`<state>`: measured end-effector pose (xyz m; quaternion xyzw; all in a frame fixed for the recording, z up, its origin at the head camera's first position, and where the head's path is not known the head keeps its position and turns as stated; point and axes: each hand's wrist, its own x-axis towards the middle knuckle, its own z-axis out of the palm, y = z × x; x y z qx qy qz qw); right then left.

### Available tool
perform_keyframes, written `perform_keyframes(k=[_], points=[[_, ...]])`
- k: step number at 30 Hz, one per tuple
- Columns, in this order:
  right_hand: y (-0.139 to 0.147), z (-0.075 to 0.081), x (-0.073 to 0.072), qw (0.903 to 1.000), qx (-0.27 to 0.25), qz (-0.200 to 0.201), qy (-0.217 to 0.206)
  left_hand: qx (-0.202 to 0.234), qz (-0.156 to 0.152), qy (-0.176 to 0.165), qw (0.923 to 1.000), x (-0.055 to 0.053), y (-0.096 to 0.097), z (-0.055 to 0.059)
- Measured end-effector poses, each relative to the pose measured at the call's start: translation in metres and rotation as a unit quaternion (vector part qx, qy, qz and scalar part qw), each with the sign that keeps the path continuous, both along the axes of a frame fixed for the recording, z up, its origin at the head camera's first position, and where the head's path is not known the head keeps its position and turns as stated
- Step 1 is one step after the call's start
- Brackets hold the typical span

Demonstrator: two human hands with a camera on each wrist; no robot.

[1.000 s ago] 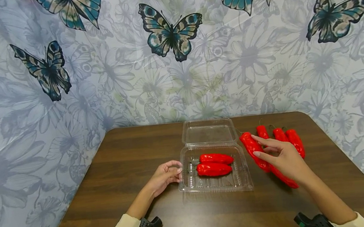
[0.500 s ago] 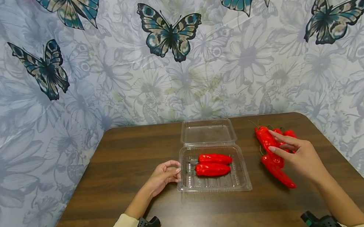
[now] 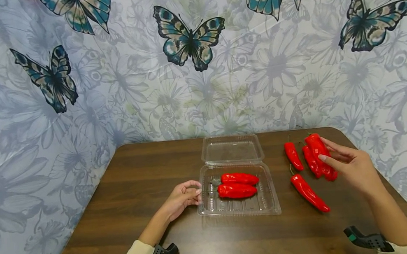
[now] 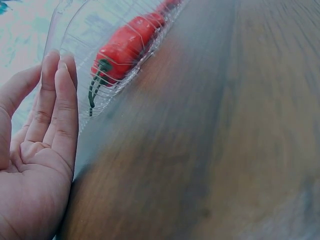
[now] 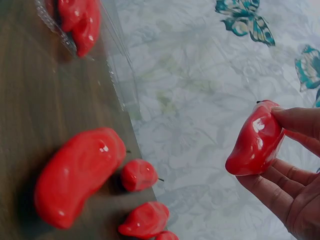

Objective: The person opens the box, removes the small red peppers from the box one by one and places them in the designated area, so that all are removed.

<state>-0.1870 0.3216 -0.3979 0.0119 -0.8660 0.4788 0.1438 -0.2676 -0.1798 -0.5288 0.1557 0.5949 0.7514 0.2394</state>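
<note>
My right hand (image 3: pixel 355 169) holds a long red pepper (image 3: pixel 316 148) between thumb and fingers, raised over the other peppers at the table's right side. In the right wrist view this pepper (image 5: pixel 257 140) hangs off the table surface, pinched at its stem end and touched from below by the fingers. A clear plastic clamshell container (image 3: pixel 212 211) stands with its lid (image 3: pixel 232 146) folded back; two red peppers (image 3: pixel 237 190) lie side by side in it. My left hand (image 3: pixel 181 200) touches the container's left wall with nearly straight fingers (image 4: pixel 65 110).
Beneath and beside the held pepper lie several red peppers, one (image 3: pixel 309 193) nearest the front and one (image 3: pixel 293 156) farther back. The wooden table (image 3: pixel 147 162) ends at a butterfly-patterned backdrop (image 3: pixel 201 102).
My right hand has carried the pepper rightward, from beside the container to over the peppers at the far right. The left hand stays at the container.
</note>
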Motion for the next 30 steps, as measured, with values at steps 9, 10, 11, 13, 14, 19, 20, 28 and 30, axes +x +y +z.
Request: perform_keyframes(k=[9,10,11,13,14,19,20,28,30], points=[[0.019,0.004,-0.008,0.999,-0.028,-0.032,0.014,-0.003,0.002,-0.001,1.0,0.001,-0.001,0.0],[0.022,0.004,-0.009,0.9989,-0.03,-0.034,0.013,-0.003,0.002,-0.001,1.0,0.001,-0.001,0.0],[0.025,0.003,-0.009,0.9987,-0.035,-0.035,0.009,-0.004,0.001,0.0,1.0,0.001,-0.001,0.0],[0.031,0.002,-0.01,0.9983,-0.044,-0.038,0.004,-0.007,0.001,0.0,1.0,0.001,-0.001,-0.001],[0.034,0.001,-0.011,0.998,-0.048,-0.041,0.001,-0.008,0.002,0.0,1.0,0.0,-0.001,-0.001],[0.048,0.0,-0.012,0.9958,-0.068,-0.061,-0.005,-0.011,0.004,-0.003,0.9999,0.0,0.001,-0.002],[0.05,0.0,-0.012,0.9953,-0.07,-0.066,-0.005,-0.011,0.003,-0.004,0.9999,0.001,0.001,-0.001],[0.059,-0.001,-0.014,0.9932,-0.087,-0.077,-0.01,-0.006,0.003,0.001,1.0,0.0,0.0,0.0],[0.061,0.002,-0.016,0.9931,-0.088,-0.077,-0.01,-0.004,0.004,0.0,1.0,0.0,0.0,0.0]])
